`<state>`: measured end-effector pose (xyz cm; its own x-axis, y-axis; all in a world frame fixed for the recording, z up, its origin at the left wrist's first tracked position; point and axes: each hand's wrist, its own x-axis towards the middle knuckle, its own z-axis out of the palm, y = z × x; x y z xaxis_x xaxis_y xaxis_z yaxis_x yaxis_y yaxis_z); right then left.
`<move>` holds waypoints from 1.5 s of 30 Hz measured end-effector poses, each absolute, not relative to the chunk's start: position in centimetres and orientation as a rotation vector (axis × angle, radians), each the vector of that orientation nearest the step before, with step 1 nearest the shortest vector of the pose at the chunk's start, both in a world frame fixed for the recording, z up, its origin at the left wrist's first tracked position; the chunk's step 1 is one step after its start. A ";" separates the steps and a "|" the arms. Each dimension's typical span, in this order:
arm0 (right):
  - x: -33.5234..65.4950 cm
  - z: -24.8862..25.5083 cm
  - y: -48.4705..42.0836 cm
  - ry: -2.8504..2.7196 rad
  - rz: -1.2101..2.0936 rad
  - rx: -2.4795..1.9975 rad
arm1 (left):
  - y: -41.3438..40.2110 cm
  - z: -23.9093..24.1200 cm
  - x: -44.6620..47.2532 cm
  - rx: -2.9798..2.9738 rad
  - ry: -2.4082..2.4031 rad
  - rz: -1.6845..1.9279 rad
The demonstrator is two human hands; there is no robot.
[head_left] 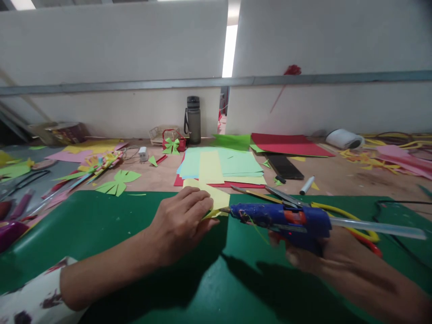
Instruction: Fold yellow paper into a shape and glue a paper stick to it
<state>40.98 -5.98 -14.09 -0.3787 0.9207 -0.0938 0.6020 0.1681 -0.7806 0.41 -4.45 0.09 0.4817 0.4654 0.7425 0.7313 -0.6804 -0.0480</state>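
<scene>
My left hand (182, 216) pinches a folded piece of pale yellow paper (218, 198) above the green mat (151, 288). In my right hand (310, 256) is a blue hot glue gun (276, 218), its fingers wrapped round the handle. The gun's nozzle points left and meets the paper's lower right edge, near my left fingertips; whether glue is coming out I cannot tell. A clear glue stick (378, 226) juts from the gun's back end. Behind the gun lie scissors with yellow handles (347, 218) and a pencil (263, 195).
Stacked pale green paper (239, 164) with a yellow strip (209, 166) lies behind my hands. Farther back stand a dark bottle (194, 121) and a small red basket (174, 143). A phone (285, 166), a white marker (307, 185) and red paper (290, 144) lie right. Green paper leaves (118, 182) sit left.
</scene>
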 end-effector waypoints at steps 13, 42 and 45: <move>27.1 3.5 -3.6 -2.274 0.991 -1.322 | -4.3 -0.1 0.4 -2.368 -1.042 -1.005; 27.3 2.3 -3.1 -2.295 0.893 -1.326 | -3.7 0.4 0.6 -2.420 -1.146 -1.153; 27.4 2.3 -3.6 -2.323 0.776 -1.407 | -3.8 0.7 0.7 -2.502 -1.188 -1.224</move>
<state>27.37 -3.61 2.27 -0.4664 0.8845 -0.0104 0.7133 0.3691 -0.5958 0.66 -3.79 0.74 0.3672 0.6006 0.7103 0.6920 -0.6867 0.2229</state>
